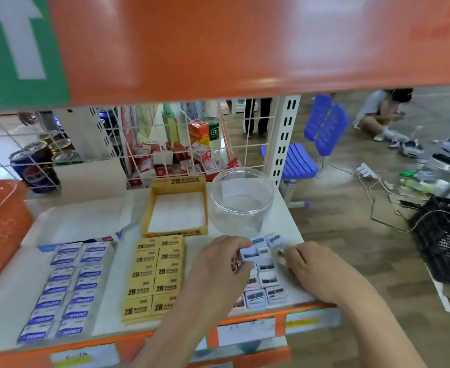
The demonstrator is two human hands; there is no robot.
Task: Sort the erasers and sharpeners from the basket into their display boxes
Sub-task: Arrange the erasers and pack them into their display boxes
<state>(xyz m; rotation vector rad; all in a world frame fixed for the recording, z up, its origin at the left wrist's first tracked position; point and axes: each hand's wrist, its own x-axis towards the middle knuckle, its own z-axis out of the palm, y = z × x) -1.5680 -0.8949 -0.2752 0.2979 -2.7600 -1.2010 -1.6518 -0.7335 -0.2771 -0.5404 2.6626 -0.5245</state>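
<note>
Nearest: orange shelf front edge (245,318) with white label strips.

Just behind it, both hands are placed over the pale blue plastic sharpeners (267,281). These are laid in short rows at the right end of the white shelf board (114,282).

Left hand (222,261): fingers are curled and a single pale blue sharpener (249,254) is gripped at the top of the rows.

Right hand (302,262): fingers are bent, with the tips at the right edge of the rows. A small dark item is seen at the tips but is blurred, so a pinch cannot be confirmed. The hands are held near each other, not touching.

Left of the hands, yellow rectangular 2B erasers (154,277) are lined up in two columns. Further left, blue-and-white wrapped erasers (64,288) are laid out likewise.

Behind the yellow erasers an open yellow cardboard display box (178,183) is stood. A clear round plastic tub (242,216) is stood just right of it. An orange plastic basket (0,221) is seen at far left.

At the back, drink cans (35,160) and red-and-white small cartons (178,158) are seen behind white wire mesh (247,144).
</note>
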